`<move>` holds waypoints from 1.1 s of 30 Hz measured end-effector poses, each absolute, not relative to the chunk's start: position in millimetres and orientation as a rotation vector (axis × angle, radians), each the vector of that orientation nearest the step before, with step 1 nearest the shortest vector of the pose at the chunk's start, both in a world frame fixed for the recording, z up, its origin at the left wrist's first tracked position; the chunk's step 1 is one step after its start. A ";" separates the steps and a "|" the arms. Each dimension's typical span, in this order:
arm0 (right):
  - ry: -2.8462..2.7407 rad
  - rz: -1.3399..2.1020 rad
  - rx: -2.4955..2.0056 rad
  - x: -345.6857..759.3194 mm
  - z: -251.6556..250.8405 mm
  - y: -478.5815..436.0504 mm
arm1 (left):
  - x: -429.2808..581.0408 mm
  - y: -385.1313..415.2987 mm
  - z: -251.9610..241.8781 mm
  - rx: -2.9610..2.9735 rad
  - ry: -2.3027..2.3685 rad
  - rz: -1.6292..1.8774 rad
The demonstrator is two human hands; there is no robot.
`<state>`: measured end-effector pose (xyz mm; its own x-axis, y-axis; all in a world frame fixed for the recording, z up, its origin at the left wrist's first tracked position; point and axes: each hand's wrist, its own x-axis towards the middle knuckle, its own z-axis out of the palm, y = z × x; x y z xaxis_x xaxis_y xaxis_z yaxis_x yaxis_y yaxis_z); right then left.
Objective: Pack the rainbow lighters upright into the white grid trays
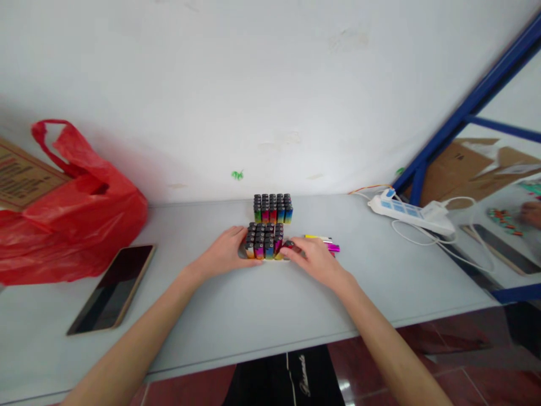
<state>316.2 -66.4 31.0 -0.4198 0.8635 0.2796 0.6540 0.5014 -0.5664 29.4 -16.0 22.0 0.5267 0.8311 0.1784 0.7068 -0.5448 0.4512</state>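
Several colourful lighters with black tops stand upright in a tight block [264, 241] at the middle of the table. My left hand [230, 251] curves round the block's left side and front corner, its thumb and fingers apart. At the right front corner, my right hand [310, 255] pinches a single lighter [288, 246] with a dark top, close beside the block. Behind stands a second block of upright lighters [273, 208]. Just past my right hand a few loose lighters [333, 247], yellow and magenta among them, lie flat, partly hidden by it.
On the grey table [236, 316], a phone [112, 290] and a red plastic bag [84, 214] with a carton [25, 175] are at the left. A white power strip [409, 215] with cables lies at the right, beside a blue frame [469, 107]. A white wall rises behind.
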 end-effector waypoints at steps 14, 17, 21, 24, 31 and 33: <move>-2.084 0.552 -1.286 354.5 36.4 -58.6 | 28.0 -14.4 22.4 2.465 1.280 0.492; -2.025 0.465 -1.388 397.7 37.4 -58.6 | 28.7 -14.4 23.6 2.462 1.295 0.501; -2.030 0.445 -1.493 436.1 22.3 -67.2 | 28.9 -14.5 23.5 2.444 1.293 0.511; -2.022 0.492 -1.494 441.3 10.8 -73.7 | 28.7 -14.6 23.0 2.438 1.288 0.508; -1.944 0.603 -1.480 435.5 8.1 -77.8 | 29.3 -15.5 24.2 2.458 1.292 0.489; -1.891 0.628 -1.485 436.4 9.9 -77.4 | 29.4 -15.4 24.4 2.452 1.287 0.494</move>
